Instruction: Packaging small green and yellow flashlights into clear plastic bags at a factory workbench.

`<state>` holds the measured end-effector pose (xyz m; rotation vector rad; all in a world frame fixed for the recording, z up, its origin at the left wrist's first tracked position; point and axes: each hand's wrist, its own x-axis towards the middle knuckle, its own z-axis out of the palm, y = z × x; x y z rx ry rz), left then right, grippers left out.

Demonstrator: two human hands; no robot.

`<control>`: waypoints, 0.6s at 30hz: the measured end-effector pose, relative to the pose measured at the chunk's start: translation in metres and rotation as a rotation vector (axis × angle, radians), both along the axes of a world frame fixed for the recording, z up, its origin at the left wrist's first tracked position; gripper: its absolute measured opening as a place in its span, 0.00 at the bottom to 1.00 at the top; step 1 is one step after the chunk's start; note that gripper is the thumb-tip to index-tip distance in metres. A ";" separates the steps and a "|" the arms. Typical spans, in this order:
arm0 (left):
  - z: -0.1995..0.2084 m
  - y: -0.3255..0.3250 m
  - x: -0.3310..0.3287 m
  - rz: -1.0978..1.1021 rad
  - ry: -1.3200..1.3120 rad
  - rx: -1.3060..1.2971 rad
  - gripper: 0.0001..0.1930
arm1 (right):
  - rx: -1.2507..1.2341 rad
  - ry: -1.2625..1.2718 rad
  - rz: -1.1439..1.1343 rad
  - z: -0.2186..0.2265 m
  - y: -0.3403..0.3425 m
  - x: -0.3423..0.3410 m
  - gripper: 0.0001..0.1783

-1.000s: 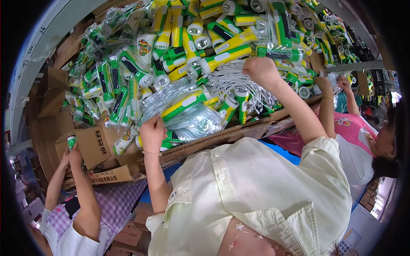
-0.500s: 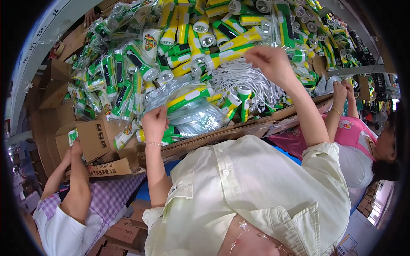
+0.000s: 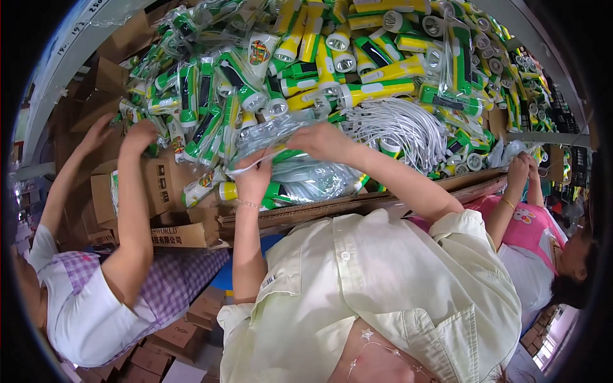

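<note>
- My right hand [image 3: 321, 142], at the centre of the frame, had its fingers pinching a white cable [image 3: 240, 170]
- That cable stretched left from it to my left hand [image 3: 254, 181], just left of centre
- My left fingers were drawn together there; I couldn't tell whether they gripped it
- Clear bags [image 3: 322, 183] lay beneath my hands, mid-frame
- A bundle of cords [image 3: 408, 124] lay right of centre
- Torches [image 3: 386, 90], yellow and green, were heaped across the upper frame
- A co-worker's hand [image 3: 142, 135] was near torches at left
</note>
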<state>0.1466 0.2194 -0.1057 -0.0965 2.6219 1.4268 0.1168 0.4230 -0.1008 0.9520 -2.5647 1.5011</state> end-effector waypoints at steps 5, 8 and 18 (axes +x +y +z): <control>0.004 -0.002 0.002 0.028 0.189 -0.079 0.11 | 0.865 0.400 -0.057 0.015 0.015 -0.010 0.04; 0.009 0.005 0.002 -0.051 0.075 -0.127 0.11 | 1.124 0.224 -0.025 0.022 0.001 -0.010 0.05; 0.003 -0.015 0.007 0.140 -0.161 0.453 0.09 | 0.574 0.275 -0.093 0.047 -0.015 -0.023 0.05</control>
